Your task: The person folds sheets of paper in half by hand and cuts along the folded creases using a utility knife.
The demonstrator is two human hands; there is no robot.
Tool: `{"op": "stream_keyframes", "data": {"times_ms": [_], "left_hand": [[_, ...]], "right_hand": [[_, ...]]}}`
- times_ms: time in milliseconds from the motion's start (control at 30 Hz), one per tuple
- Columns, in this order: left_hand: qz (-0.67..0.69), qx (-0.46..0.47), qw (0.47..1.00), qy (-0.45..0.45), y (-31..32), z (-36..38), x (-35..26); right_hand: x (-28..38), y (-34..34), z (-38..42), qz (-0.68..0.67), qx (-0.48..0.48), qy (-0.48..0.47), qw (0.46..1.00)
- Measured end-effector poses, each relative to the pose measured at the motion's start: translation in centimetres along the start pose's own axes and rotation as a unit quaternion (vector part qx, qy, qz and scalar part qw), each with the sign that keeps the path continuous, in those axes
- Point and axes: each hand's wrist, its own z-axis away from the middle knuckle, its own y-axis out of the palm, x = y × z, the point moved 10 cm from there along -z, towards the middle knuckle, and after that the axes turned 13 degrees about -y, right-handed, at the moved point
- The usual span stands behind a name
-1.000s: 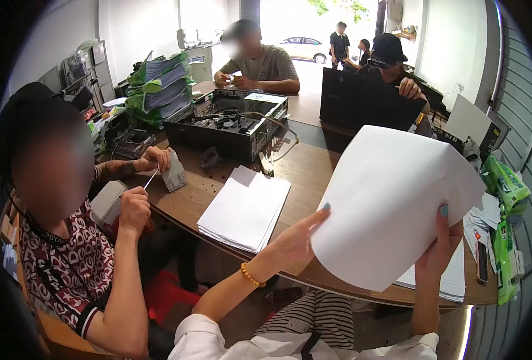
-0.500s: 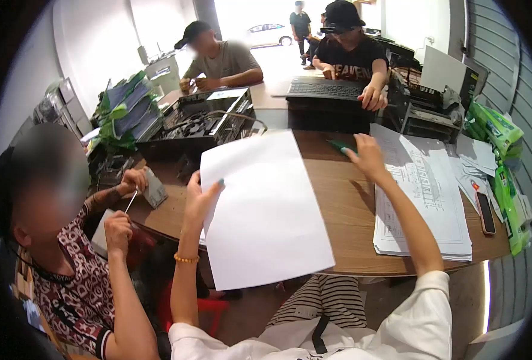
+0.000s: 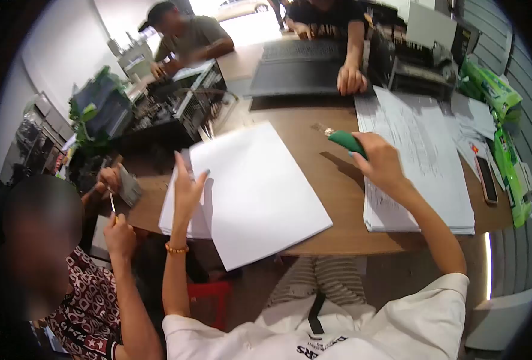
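A large blank white sheet of paper (image 3: 260,198) lies tilted over the table edge, partly over a stack of white paper (image 3: 167,211). My left hand (image 3: 187,191) is at the sheet's left edge, thumb and fingers spread apart. My right hand (image 3: 383,161) is wrapped round a green-handled utility knife (image 3: 345,141), its metal end pointing left above the wooden table (image 3: 314,162). Just right of it lies a thick pile of printed drawings (image 3: 419,180).
At the left, a person's hand (image 3: 120,237) holds a thin tool. An opened computer case (image 3: 188,108) stands behind the paper. Across the table, another person's hand (image 3: 352,79) rests by a black keyboard (image 3: 302,51). A phone (image 3: 486,179) and green packages (image 3: 506,162) lie at right.
My right hand has picked up the green-handled knife from the table. The sheet has come down toward the left stack, and my left hand's fingers have spread from its edge. The view has tilted downward.
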Motion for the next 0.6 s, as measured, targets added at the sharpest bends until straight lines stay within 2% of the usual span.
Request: {"op": "stream_keyframes", "data": {"times_ms": [33, 100, 133, 167, 233, 300, 333, 500, 600], "left_hand": [[-0.184, -0.113, 0.975, 0.058, -1.0, 1.2, -2.3], [-0.267, -0.120, 0.939, 0.182, 0.4, 3.7, -8.6], [-0.267, -0.037, 0.945, 0.186, 2.5, 4.5, -9.5], [-0.263, 0.095, 0.945, 0.171, 5.2, 5.9, -10.5], [-0.283, 0.238, 0.900, 0.231, 9.6, 10.0, -13.2], [-0.280, 0.284, 0.873, 0.281, 11.9, 13.0, -14.0], [-0.306, 0.334, 0.853, 0.261, 12.9, 13.9, -13.5], [-0.278, 0.356, 0.855, 0.255, 13.5, 14.9, -12.5], [-0.253, 0.352, 0.866, 0.250, 13.4, 14.7, -12.3]], "right_hand": [[1.2, -1.7, 1.6, -0.009, -0.004, -0.012, 1.000], [2.9, -3.9, 4.9, -0.032, 0.025, 0.005, 0.999], [3.9, -4.5, 6.4, -0.045, 0.030, 0.012, 0.998], [4.6, -4.8, 7.6, -0.046, 0.042, 0.019, 0.998], [6.2, -5.8, 10.0, -0.080, 0.040, 0.029, 0.996], [7.5, -6.4, 11.7, -0.078, 0.038, 0.045, 0.995], [8.3, -6.7, 12.3, -0.074, 0.036, 0.041, 0.996], [10.2, -6.7, 14.5, -0.097, 0.049, 0.075, 0.991], [11.2, -6.5, 14.2, -0.103, 0.041, 0.042, 0.993]]}}
